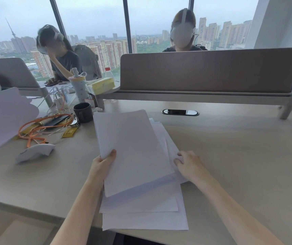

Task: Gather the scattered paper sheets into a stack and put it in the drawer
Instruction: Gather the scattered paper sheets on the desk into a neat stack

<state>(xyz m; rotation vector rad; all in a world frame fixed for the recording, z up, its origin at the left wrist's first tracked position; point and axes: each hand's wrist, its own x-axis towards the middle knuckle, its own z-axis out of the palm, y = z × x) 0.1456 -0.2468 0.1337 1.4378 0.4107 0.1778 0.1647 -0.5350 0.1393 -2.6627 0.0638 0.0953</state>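
Observation:
White paper sheets lie in a loose, skewed pile in the middle of the wooden desk. My left hand pinches the left edge of the top sheets, thumb on top, and holds them tilted a little above the pile. Lower sheets stick out toward the desk's front edge. My right hand rests on the right edge of the sheets underneath, its fingers bent over the paper. No drawer is in view.
A dark mug, orange cables, a white mouse-like device and a bottle crowd the left. A brown divider panel runs across the back, with a cable port before it. Two people sit beyond.

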